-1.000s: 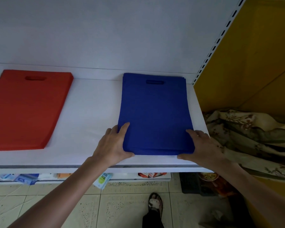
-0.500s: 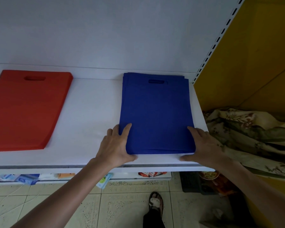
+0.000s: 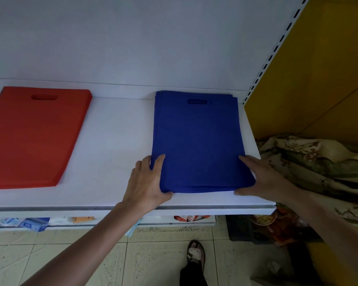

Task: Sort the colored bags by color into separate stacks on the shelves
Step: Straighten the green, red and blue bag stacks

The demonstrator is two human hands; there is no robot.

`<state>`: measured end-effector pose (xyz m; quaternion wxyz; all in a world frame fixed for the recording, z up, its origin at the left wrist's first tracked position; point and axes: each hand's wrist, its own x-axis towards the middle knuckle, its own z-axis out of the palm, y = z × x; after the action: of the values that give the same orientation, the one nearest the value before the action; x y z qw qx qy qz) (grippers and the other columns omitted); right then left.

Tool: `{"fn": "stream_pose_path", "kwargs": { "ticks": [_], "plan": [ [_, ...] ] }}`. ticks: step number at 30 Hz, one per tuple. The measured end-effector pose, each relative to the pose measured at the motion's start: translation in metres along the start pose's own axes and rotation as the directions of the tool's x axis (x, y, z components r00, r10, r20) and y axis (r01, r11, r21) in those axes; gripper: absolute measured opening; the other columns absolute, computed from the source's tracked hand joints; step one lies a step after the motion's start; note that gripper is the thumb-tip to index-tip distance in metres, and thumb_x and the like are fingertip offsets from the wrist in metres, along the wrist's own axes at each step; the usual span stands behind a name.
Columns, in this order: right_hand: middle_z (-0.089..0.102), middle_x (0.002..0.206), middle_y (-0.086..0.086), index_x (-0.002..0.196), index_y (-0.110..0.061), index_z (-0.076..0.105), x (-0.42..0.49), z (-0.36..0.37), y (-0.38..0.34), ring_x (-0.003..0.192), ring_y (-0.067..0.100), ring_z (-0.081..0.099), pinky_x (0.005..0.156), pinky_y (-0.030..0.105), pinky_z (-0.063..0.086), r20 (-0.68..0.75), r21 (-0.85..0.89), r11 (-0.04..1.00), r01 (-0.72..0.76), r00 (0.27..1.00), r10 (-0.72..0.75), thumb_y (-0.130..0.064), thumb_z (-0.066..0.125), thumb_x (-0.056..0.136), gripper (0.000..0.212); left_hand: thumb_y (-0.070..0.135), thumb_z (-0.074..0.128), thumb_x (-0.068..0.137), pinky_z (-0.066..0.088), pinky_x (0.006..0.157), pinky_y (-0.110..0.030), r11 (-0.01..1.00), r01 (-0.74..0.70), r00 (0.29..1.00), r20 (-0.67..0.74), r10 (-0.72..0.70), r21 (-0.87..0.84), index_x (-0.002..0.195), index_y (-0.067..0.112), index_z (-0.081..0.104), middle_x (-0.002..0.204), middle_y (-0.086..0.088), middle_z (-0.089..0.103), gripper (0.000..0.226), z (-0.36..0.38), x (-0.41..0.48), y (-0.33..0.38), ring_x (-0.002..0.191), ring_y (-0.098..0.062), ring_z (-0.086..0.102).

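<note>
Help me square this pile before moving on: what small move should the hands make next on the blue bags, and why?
Probably press both hands inward to even up the blue stack. The left hand and right hand frame its near corners with flat fingers, yet layers show staggered along the near edge and at the far right corner.

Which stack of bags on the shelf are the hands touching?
The blue stack, at the right end of the shelf: the left hand and right hand flank its near corners. The red stack lies apart, untouched.
</note>
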<state>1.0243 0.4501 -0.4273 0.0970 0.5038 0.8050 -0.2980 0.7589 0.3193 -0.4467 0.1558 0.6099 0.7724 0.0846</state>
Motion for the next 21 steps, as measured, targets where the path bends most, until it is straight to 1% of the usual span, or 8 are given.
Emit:
{"fn": "stream_pose_path", "kwargs": {
  "ticks": [5,9,11,13,15,17,18,21],
  "plan": [
    [0.001,0.156,-0.009,0.148,-0.028,0.002,0.001,0.014,-0.002,0.141,0.013,0.010,0.113,0.027,0.017,-0.073,-0.012,1.000,0.015,0.997,-0.016,-0.045,0.074,0.072,0.106,0.046,0.069,0.071,0.031,0.106,-0.029,0.985,0.008,0.998,0.060,0.002,-0.170,0.147,0.025,0.002,0.145,-0.004,0.018,0.103,0.003,-0.003,-0.006,0.129,-0.021,0.022],
    [0.002,0.156,-0.010,0.147,-0.036,0.004,0.006,0.009,-0.005,0.141,0.015,0.010,0.114,0.032,0.019,0.050,0.096,0.995,-0.029,0.998,0.024,-0.053,0.077,0.062,0.114,0.054,0.066,0.073,0.025,0.108,-0.028,0.943,0.054,0.995,0.096,-0.024,-0.328,0.147,0.029,-0.001,0.149,0.005,0.015,0.103,-0.003,-0.003,-0.008,0.136,-0.014,0.014],
    [0.010,0.155,-0.010,0.146,-0.038,0.012,0.010,-0.003,-0.013,0.141,0.015,0.015,0.113,0.034,0.023,0.065,0.341,0.936,-0.083,0.996,0.065,-0.057,0.071,0.062,0.105,0.055,0.062,0.076,0.025,0.110,-0.028,0.852,0.126,0.991,0.094,-0.090,-0.509,0.147,0.028,0.010,0.149,0.008,0.024,0.092,-0.006,0.009,-0.013,0.137,-0.012,0.021],
    [0.018,0.154,-0.007,0.147,-0.034,0.016,0.023,-0.014,-0.021,0.140,0.016,0.022,0.109,0.032,0.027,-0.010,0.538,0.839,-0.077,0.995,0.097,-0.049,0.064,0.077,0.087,0.057,0.059,0.075,0.035,0.108,-0.033,0.723,0.157,0.987,0.092,-0.129,-0.672,0.143,0.030,0.026,0.141,0.010,0.041,0.080,-0.009,0.027,-0.014,0.129,-0.012,0.040],
    [0.028,0.149,-0.006,0.148,-0.026,0.018,0.050,-0.024,-0.028,0.133,0.013,0.032,0.101,0.027,0.032,-0.114,0.627,0.778,-0.033,0.984,0.134,-0.041,0.058,0.087,0.074,0.049,0.057,0.083,0.043,0.099,-0.028,0.612,0.180,0.981,0.093,-0.172,-0.770,0.138,0.030,0.034,0.132,0.013,0.049,0.063,-0.016,0.046,-0.011,0.116,-0.008,0.050],
    [0.029,0.148,-0.003,0.149,-0.022,0.015,0.081,-0.035,-0.034,0.133,0.014,0.032,0.099,0.024,0.031,-0.165,0.689,0.724,-0.025,0.968,0.191,-0.038,0.055,0.091,0.071,0.039,0.051,0.091,0.040,0.084,-0.016,0.486,0.205,0.973,0.121,-0.198,-0.850,0.139,0.029,0.031,0.129,0.018,0.044,0.052,-0.024,0.064,-0.005,0.108,-0.002,0.047],
    [0.026,0.151,-0.001,0.150,-0.022,0.013,0.096,-0.038,-0.034,0.136,0.016,0.030,0.101,0.025,0.029,-0.177,0.710,0.703,-0.020,0.962,0.207,-0.040,0.055,0.091,0.075,0.037,0.049,0.093,0.037,0.081,-0.014,0.463,0.202,0.972,0.120,-0.200,-0.863,0.141,0.028,0.028,0.124,0.019,0.040,0.052,-0.026,0.073,-0.004,0.106,0.000,0.043],
    [0.024,0.153,-0.001,0.150,-0.023,0.011,0.128,-0.043,-0.038,0.136,0.020,0.031,0.108,0.030,0.031,-0.193,0.723,0.691,-0.007,0.958,0.211,-0.043,0.059,0.088,0.081,0.038,0.051,0.092,0.036,0.091,-0.020,0.537,0.154,0.983,0.074,-0.167,-0.830,0.142,0.026,0.024,0.127,0.018,0.040,0.058,-0.033,0.095,0.000,0.116,-0.003,0.043]
  ]
}}
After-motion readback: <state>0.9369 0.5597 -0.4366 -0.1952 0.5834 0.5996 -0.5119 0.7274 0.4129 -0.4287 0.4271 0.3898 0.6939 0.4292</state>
